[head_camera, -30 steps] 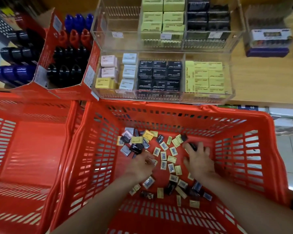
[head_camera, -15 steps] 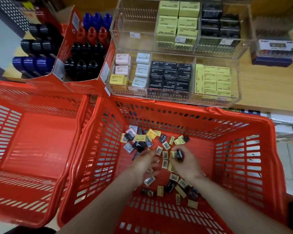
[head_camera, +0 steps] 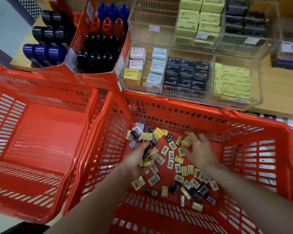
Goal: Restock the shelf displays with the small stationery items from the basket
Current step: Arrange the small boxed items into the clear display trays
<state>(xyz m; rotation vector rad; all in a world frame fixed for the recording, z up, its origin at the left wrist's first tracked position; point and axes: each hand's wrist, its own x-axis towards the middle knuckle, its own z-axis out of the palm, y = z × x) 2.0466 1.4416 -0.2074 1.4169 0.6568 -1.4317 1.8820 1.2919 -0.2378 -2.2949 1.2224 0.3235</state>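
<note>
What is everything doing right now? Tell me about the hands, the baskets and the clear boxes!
Left hand: holds several small packets, yellow and black.
Right hand: fingers spread over the loose packets, grip unclear.
Right basket: small packets scattered on its floor.
Left basket: nothing inside.
Upper clear bin: left compartment bare.
Lower clear bin: compartments stocked.

Head view, steep downward, close over basket (head_camera: 176,105).

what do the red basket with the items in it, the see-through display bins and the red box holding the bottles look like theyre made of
Red basket: moulded plastic, semi-gloss; slotted walls and rounded rim show it.
See-through display bins: clear rigid plastic, probably acrylic; contents show through and the edges catch light.
Red box: printed cardboard, matte; folded corners and a cut-down front suggest it.
</note>
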